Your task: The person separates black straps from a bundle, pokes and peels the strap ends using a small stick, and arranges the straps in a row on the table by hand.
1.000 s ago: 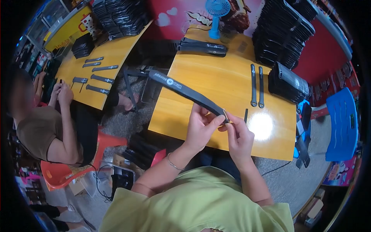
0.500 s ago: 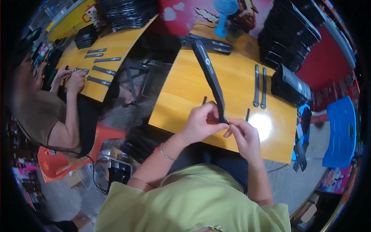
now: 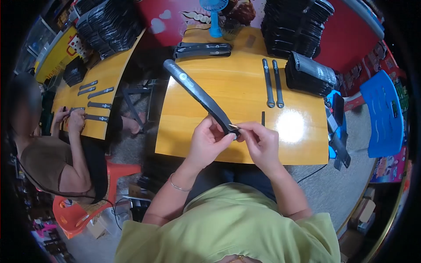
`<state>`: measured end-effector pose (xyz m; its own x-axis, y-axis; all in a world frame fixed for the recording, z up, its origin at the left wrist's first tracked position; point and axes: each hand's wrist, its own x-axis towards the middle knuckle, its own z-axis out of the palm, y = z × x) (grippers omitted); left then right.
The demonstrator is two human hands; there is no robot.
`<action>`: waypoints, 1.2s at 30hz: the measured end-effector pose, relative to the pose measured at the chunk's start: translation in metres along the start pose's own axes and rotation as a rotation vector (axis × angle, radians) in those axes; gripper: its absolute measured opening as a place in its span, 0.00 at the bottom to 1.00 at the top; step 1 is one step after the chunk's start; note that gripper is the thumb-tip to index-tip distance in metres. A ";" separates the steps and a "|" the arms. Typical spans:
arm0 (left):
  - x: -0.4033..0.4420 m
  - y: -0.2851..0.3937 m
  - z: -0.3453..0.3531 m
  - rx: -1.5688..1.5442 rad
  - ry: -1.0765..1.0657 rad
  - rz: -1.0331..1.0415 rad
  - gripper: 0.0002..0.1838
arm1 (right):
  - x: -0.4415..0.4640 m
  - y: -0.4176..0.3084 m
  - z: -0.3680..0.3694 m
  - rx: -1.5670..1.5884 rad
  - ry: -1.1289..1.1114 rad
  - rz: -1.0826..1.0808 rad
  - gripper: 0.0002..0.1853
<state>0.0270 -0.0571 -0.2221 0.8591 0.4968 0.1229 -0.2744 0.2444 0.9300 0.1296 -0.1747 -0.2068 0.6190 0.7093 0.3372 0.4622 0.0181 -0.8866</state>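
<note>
A long black strap [image 3: 198,93] with white printing slants up and to the left over the table. My left hand [image 3: 206,143] is closed around its lower end. My right hand [image 3: 262,144] pinches at that same end, where a small gold-coloured piece [image 3: 233,126] shows between the fingers. Exactly how the fingertips hold this piece is hidden. Beyond my right hand, a short black strip [image 3: 263,117] lies on the yellow table [image 3: 193,131]. Two more black straps with ringed ends, a left one [image 3: 268,83] and a right one [image 3: 278,83], lie side by side farther back.
Stacked black straps [image 3: 202,50] lie at the back, near a blue fan [image 3: 214,17]. Black packages [image 3: 294,26] are piled at the back right, with a bundle [image 3: 309,74] in front. At left, a co-worker [image 3: 52,162] handles straps at another table [image 3: 94,127]. A blue chair [image 3: 386,114] stands right.
The view has shifted. The strap has tipped over further to the left and its printed face shows more plainly. Both hands still work at its lower end.
</note>
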 end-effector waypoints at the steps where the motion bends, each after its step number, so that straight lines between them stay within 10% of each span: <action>1: -0.002 0.002 -0.001 0.016 -0.016 -0.026 0.12 | 0.002 0.000 -0.004 -0.068 -0.007 -0.012 0.06; 6: -0.029 0.017 -0.006 -0.143 -0.244 -0.453 0.12 | 0.030 -0.008 -0.031 -0.276 -0.014 -0.188 0.06; 15: -0.012 0.010 0.000 -0.304 -0.025 -0.508 0.26 | 0.006 -0.047 -0.024 -0.525 -0.341 -0.465 0.16; 25: -0.019 0.021 -0.027 -0.457 0.129 -0.290 0.20 | 0.012 -0.051 -0.063 -0.409 -0.275 0.022 0.21; 28: -0.021 0.026 -0.006 -0.378 0.143 -0.378 0.19 | 0.015 -0.044 -0.026 -0.265 -0.238 -0.345 0.21; 32: -0.024 0.022 0.002 -0.375 0.068 -0.411 0.19 | 0.012 -0.019 0.000 -0.051 -0.299 -0.310 0.16; 36: -0.031 0.024 -0.005 -0.392 -0.085 -0.512 0.16 | 0.019 -0.012 -0.001 0.303 -0.337 0.183 0.08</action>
<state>-0.0085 -0.0629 -0.2055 0.9500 0.1730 -0.2599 0.0550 0.7267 0.6848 0.1359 -0.1621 -0.1895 0.4101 0.9075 0.0904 0.1287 0.0406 -0.9909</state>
